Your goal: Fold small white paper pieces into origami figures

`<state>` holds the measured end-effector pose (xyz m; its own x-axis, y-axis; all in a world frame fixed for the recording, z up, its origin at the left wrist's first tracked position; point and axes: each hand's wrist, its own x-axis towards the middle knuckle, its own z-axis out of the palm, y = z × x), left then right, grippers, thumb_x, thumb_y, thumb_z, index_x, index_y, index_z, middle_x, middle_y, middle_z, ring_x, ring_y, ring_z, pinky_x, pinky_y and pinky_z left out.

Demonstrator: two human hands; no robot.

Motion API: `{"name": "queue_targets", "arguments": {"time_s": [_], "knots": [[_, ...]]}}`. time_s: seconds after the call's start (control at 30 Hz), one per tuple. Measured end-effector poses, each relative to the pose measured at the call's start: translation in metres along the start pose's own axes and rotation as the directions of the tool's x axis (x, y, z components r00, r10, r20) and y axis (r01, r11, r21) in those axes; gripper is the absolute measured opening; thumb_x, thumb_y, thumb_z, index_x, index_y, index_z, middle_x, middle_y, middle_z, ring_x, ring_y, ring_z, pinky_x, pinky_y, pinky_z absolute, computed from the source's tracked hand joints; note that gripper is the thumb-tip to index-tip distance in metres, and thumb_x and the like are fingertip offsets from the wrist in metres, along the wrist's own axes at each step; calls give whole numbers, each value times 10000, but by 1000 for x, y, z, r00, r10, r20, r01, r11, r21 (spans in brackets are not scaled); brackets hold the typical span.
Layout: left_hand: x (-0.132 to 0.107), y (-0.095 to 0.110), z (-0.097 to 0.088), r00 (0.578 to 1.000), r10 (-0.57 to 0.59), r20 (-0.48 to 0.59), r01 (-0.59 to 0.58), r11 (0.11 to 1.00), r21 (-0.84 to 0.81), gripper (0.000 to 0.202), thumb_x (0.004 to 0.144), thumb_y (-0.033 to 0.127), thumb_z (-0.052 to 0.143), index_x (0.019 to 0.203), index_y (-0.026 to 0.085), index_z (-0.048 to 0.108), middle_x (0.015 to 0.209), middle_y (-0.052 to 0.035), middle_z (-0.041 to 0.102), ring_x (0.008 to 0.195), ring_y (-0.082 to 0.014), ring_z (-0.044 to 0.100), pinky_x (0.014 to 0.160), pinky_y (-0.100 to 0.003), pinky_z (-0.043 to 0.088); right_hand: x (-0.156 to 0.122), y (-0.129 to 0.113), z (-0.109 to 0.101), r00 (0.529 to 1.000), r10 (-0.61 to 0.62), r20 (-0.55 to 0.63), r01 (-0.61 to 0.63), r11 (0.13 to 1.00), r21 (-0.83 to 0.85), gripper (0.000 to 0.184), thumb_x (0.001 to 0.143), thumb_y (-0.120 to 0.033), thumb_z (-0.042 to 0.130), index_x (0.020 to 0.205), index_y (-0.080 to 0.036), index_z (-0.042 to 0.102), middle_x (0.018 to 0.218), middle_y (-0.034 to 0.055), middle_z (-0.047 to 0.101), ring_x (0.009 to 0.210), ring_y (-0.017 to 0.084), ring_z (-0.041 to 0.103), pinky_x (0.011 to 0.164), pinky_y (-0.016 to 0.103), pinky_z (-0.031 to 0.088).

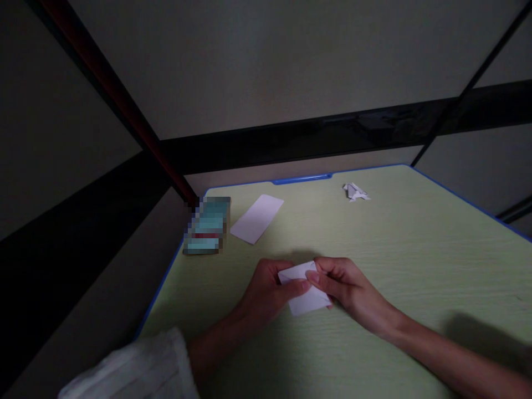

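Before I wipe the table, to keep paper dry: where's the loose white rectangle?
In the head view, the white rectangle lies left of centre on the table, just right of the pixelated item and beyond the left hand.

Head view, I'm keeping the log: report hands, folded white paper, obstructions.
Left hand and right hand: both gripping folded white paper. Creases showing. Rectangular white paper sheet and small angular white paper shape beyond, not in the way.

It is dim, and the far left is almost black. The table (399, 244) looks lighter, and the held paper (310, 305) is very pale. A soft shadow lies beside the right arm (419, 341). The black band (374, 130) shines a little. Big squares hide the flat thing (210, 219). Small creases look fuzzy.
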<state>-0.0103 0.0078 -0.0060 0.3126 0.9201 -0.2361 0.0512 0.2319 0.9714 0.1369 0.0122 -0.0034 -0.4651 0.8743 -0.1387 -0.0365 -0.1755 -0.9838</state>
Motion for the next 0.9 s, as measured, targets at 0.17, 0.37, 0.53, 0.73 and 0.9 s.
{"name": "queue_targets", "arguments": {"time_s": [0.17,0.37,0.53,0.73,0.9], "knots": [[1,1,1,1000,22,5,-22,1000,-11,265,617,360,621,629,96,643,519,-19,584,477,-108,471,461,-209,311,1,1,-1,997,-59,-52,60,998,21,399,658,-476,573,476,-156,418,428,-58,371,407,50,306,397,197,223],[2,2,1,999,32,35,-27,992,-125,222,665,303,584,649,91,647,541,-28,610,526,-119,517,523,-216,363,4,0,-2,999,-39,-3,39,999,3,345,714,-453,516,570,-143,468,480,-47,412,438,57,352,437,196,269],[0,4,0,993,45,105,-34,994,-108,217,679,286,565,663,94,663,581,-37,621,515,-101,488,512,-206,337,3,3,-7,998,-58,1,58,995,-87,347,752,-406,467,515,-156,427,444,-54,387,419,55,326,424,197,243],[-1,4,2,995,-13,102,19,998,-53,243,605,316,622,628,74,637,533,-28,570,476,-94,443,476,-212,296,-1,3,-7,995,-65,-77,53,987,-154,336,760,-313,415,456,-176,371,405,-66,317,385,52,253,380,198,185],[0,3,3,993,-29,116,36,997,-66,239,596,324,624,591,85,607,506,-10,532,492,-107,460,487,-220,306,-2,4,-5,994,-64,-83,49,984,-172,352,769,-357,382,464,-182,366,398,-66,312,372,55,258,369,199,190]]}}
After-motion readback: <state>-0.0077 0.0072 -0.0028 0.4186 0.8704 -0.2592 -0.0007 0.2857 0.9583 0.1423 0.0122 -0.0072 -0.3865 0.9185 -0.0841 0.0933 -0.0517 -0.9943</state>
